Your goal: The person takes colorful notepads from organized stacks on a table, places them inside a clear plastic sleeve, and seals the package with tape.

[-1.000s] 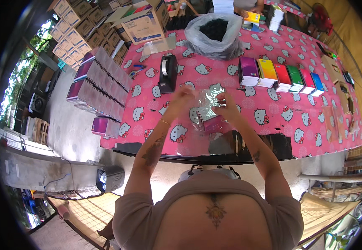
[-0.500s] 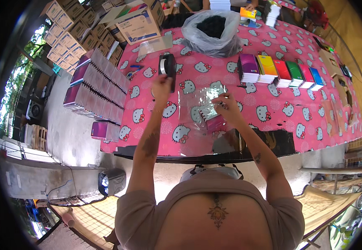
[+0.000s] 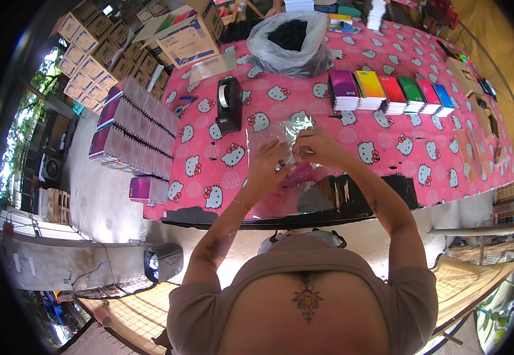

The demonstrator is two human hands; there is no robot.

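Notebook [image 3: 297, 172] lies nearside-right of the tape dispenser [image 3: 229, 105], partly under left hand [image 3: 267, 164] and right hand [image 3: 319, 146]. Left grip looks wide; right, unclear.

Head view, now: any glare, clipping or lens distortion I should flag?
Head view: bright glints on the clear plastic by the right hand; head view: concrete floor at left washes near-white in patches; head view: fisheye bows the table's front edge, and the frame's corners go black.

2 hands [image 3: 267, 165] at clear plastic [image 3: 299, 122], purple notebook [image 3: 300, 172].
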